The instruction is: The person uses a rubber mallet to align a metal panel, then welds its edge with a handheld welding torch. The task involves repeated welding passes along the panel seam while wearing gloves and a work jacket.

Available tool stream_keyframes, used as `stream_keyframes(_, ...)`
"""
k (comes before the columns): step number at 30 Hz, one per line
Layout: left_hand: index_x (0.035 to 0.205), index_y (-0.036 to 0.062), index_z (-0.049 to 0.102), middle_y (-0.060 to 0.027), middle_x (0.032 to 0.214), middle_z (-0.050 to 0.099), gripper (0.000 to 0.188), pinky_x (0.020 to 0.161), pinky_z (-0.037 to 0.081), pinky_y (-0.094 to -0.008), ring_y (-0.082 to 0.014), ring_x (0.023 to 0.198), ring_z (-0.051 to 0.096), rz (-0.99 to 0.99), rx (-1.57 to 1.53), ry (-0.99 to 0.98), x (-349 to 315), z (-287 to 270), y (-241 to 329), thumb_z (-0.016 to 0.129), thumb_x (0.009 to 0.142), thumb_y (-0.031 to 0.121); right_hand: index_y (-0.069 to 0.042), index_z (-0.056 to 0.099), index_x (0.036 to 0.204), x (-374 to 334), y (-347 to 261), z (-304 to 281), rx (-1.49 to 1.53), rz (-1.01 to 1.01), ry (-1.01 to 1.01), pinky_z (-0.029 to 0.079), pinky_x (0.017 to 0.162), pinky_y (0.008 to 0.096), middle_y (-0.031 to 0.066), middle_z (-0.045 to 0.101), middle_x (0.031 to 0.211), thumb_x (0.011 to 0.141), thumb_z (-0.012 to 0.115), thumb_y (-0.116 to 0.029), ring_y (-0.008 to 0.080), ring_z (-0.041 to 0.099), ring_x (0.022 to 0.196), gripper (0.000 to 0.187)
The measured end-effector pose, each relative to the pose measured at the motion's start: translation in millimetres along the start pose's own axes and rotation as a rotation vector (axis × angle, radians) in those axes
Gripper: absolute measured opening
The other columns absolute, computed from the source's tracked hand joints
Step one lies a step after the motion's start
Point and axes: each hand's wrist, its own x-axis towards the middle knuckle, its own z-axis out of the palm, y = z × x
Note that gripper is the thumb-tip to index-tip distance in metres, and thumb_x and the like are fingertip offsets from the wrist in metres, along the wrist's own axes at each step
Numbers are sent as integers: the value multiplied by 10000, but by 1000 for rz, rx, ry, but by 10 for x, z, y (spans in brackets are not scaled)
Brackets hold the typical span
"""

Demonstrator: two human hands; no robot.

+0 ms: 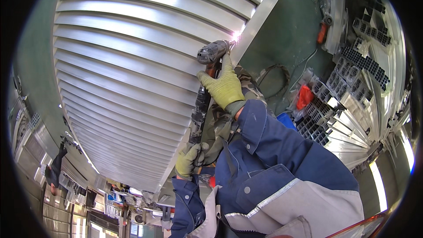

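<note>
Head view takes in a wide, slatted panel of silver metal (123, 57), which fills the upper left and middle of the frame; what carries it is hidden. Along its right side runs a flat silver metal rail (261, 17), and where slat and rail meet, at upper centre, a pinkish-white flare (236, 36) glows at the head of a long black-and-orange power tool (200, 112). That tool slants down through the centre of the frame, beside the panel's edge. The right hand (224, 87), in a yellow-green glove, has its fingers closed round the neck just behind the head; the left hand (188, 159), gloved alike, has its fingers curled in around the rear end.

Dark green floor (282, 31) shows at upper right, with an orange-handled tool (323, 31) lying on it. Stacked rectangular metal tubes (363, 65) and a crumpled red sheet (304, 97) crowd the right. At lower left, a person in dark clothing (55, 171) stands near pale windows (81, 227).
</note>
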Motion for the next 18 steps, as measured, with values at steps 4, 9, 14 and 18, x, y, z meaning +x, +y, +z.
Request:
stream_keyframes(4, 1232, -52, 772, -2, 703, 611, 418, 555, 394, -268, -82, 557, 492, -10, 1, 9, -10, -23, -18, 730, 1120, 349, 49, 268, 1722, -15, 16, 19, 31, -21, -2, 575, 1095, 502, 322, 695, 1448, 926, 875, -488, 468, 716, 1306, 1136)
stream_keyframes(9, 1226, -54, 771, 3, 703, 610, 428, 547, 383, -263, -76, 553, 486, 9, 2, -20, -15, -67, -45, 733, 1117, 359, 43, 280, 1716, -39, 10, 39, 9, 6, -5, 576, 1090, 509, 327, 696, 1441, 929, 870, -498, 480, 717, 1298, 1123)
stream_keyframes(14, 1222, -54, 770, 6, 701, 607, 422, 536, 360, -251, -64, 548, 471, 12, -7, -22, -33, -83, -77, 725, 1120, 353, 52, 253, 1728, -52, 54, 74, -10, -5, -2, 577, 1091, 513, 337, 690, 1448, 930, 863, -518, 486, 717, 1296, 1155)
stream_keyframes(18, 1234, -59, 767, 8, 702, 605, 420, 533, 350, -247, -57, 547, 457, 10, -10, -32, -59, -96, -81, 719, 1120, 343, 59, 229, 1739, -74, 101, 120, -30, 5, 8, 577, 1092, 510, 350, 682, 1457, 933, 860, -524, 492, 713, 1304, 1178)
